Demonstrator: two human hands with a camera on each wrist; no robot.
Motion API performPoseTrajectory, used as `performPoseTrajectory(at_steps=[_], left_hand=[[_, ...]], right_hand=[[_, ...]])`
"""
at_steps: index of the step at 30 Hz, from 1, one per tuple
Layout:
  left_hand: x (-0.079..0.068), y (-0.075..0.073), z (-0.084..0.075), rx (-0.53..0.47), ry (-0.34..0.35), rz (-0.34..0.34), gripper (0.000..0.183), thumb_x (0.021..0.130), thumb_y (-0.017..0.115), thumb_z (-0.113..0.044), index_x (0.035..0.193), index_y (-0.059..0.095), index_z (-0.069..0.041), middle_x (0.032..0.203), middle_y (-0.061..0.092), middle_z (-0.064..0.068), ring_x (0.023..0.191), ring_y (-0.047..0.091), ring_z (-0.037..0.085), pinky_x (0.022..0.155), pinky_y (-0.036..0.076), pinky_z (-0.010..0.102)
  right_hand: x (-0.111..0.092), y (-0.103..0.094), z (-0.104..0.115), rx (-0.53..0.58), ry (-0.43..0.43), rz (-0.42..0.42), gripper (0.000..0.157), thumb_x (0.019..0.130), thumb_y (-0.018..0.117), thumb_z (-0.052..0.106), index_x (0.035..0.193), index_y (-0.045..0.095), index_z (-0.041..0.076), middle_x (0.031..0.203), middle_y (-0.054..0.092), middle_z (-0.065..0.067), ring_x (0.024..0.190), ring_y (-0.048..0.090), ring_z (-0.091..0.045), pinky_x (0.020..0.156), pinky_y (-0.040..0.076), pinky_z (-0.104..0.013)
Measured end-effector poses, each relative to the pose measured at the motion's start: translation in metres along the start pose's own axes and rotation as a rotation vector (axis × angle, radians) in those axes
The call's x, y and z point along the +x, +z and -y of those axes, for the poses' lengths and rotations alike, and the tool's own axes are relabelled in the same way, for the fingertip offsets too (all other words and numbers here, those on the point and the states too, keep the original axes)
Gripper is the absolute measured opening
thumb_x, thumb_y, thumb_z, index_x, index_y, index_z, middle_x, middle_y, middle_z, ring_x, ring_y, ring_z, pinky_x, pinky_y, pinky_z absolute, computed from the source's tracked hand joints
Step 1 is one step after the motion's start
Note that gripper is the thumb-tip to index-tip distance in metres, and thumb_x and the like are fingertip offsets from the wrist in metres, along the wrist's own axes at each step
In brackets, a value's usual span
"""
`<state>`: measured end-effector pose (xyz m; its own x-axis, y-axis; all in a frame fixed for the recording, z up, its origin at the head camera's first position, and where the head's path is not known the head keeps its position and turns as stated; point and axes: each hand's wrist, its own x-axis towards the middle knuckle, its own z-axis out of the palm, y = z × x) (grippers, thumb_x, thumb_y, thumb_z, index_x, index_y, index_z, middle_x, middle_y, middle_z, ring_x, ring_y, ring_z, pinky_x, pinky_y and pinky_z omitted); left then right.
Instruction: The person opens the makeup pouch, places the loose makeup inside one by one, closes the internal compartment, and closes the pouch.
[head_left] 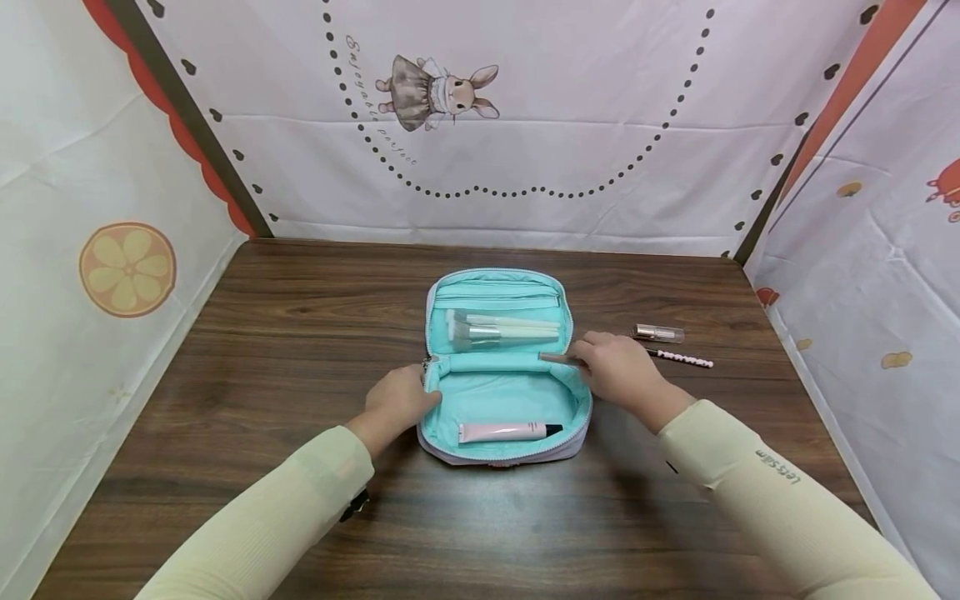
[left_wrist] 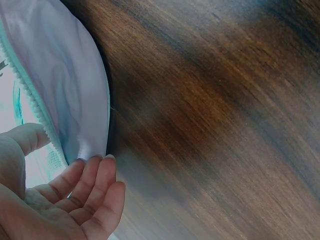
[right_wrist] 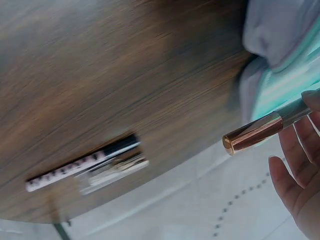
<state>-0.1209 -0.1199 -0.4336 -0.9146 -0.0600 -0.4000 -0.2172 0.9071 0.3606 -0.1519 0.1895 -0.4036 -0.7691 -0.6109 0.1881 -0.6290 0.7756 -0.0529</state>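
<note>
An unzipped makeup bag [head_left: 502,362] with a turquoise lining lies spread on the table. My left hand [head_left: 401,398] grips its left side wall, thumb inside the zipper edge [left_wrist: 37,107] and fingers outside. Between the fingers of my right hand [head_left: 617,367] is a slim cosmetic tube with a shiny rose-gold end [right_wrist: 252,134]; its other end points over the bag's fold. In the bag's lid lie pale-handled makeup brushes [head_left: 510,330]. A pink squeeze tube [head_left: 502,432] with a black cap rests in the lower compartment.
Right of the bag, a clear-and-gold lipstick [head_left: 658,333] lies near a spotted pink pen-like stick [head_left: 682,358] on the dark wooden table [head_left: 300,333]. Printed cloth [head_left: 562,150] hangs behind the table and at both sides.
</note>
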Motion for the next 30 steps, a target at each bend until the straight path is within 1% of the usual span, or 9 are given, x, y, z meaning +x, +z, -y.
performPoseTrajectory(at_steps=[5,9,12,20,27,30], left_hand=[[-0.001,0.0,0.0,0.001,0.003,-0.007,0.036,0.089,0.065,-0.034,0.11,0.061,-0.004,0.092,0.062,0.007,0.075,0.053,0.021,0.062,0.045,0.034],[-0.001,0.0,0.001,0.005,0.011,-0.015,0.034,0.089,0.065,-0.033,0.107,0.062,-0.004,0.089,0.062,0.007,0.074,0.053,0.021,0.061,0.045,0.035],[-0.002,-0.001,0.001,0.008,0.017,-0.02,0.035,0.089,0.065,-0.032,0.108,0.062,-0.003,0.089,0.063,0.007,0.074,0.054,0.02,0.061,0.046,0.035],[-0.002,0.0,0.001,-0.002,0.012,-0.014,0.034,0.089,0.064,-0.032,0.107,0.062,-0.003,0.087,0.061,0.005,0.073,0.053,0.02,0.059,0.044,0.033],[-0.001,0.002,0.001,0.009,0.012,-0.017,0.039,0.089,0.065,-0.033,0.113,0.061,-0.003,0.097,0.064,0.008,0.076,0.054,0.02,0.063,0.047,0.036],[-0.001,0.002,0.001,0.007,0.013,-0.019,0.039,0.089,0.065,-0.033,0.114,0.062,-0.002,0.097,0.065,0.008,0.076,0.054,0.02,0.063,0.047,0.036]], right_hand=[[0.006,0.003,0.016,0.019,-0.07,0.009,0.01,0.082,0.074,0.006,0.091,0.071,0.009,0.08,0.063,-0.002,0.064,0.054,-0.015,0.058,0.049,-0.032],[0.01,0.007,0.028,0.022,-0.123,0.033,0.01,0.082,0.074,0.007,0.091,0.071,0.011,0.077,0.061,0.0,0.064,0.052,-0.013,0.058,0.047,-0.028],[0.013,0.011,0.035,0.008,-0.151,0.057,0.008,0.083,0.072,0.008,0.09,0.07,0.012,0.076,0.059,0.002,0.064,0.052,-0.012,0.058,0.046,-0.027],[0.019,0.018,0.049,0.007,-0.203,0.085,0.006,0.085,0.07,0.006,0.086,0.069,0.012,0.076,0.06,0.001,0.066,0.057,-0.015,0.059,0.048,-0.029],[0.021,0.023,0.058,0.021,-0.23,0.137,0.005,0.087,0.069,0.01,0.085,0.068,0.014,0.077,0.059,0.001,0.068,0.058,-0.015,0.058,0.047,-0.03],[0.021,0.025,0.063,0.034,-0.231,0.163,0.006,0.089,0.068,0.012,0.085,0.067,0.015,0.076,0.058,0.002,0.069,0.058,-0.015,0.059,0.047,-0.03]])
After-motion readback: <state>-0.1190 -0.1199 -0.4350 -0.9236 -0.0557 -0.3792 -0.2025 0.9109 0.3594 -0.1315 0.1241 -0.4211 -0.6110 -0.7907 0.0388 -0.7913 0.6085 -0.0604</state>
